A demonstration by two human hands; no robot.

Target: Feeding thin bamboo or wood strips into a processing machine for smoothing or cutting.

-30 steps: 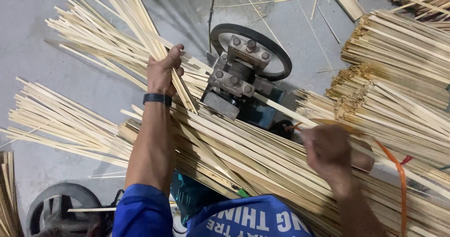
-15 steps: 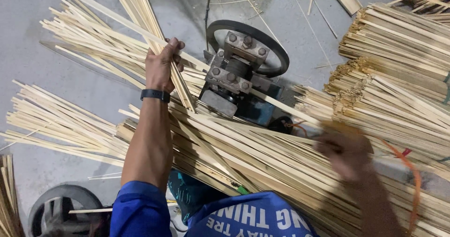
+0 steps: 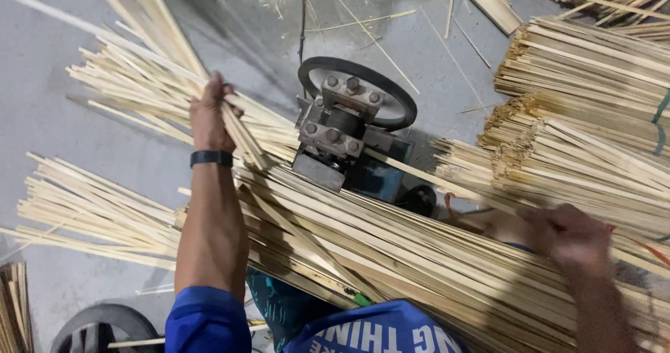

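- Pale split-bamboo strips [image 3: 391,255] lie in a long heap across the person's lap, between both hands, just in front of the machine.
- Left hand [image 3: 209,115]: fingers clamped on a fan of strips [image 3: 150,91] on the machine's left side.
- Right hand [image 3: 569,238]: blurred, fingers curled together on the heap's right end.
- Grey metal machine with black belt wheel [image 3: 349,126] sits mid-floor; one strip touches its right side.
- Stacked strip bundles [image 3: 586,87] crowd the right; loose strips [image 3: 91,210] lie left on grey concrete floor [image 3: 42,122].
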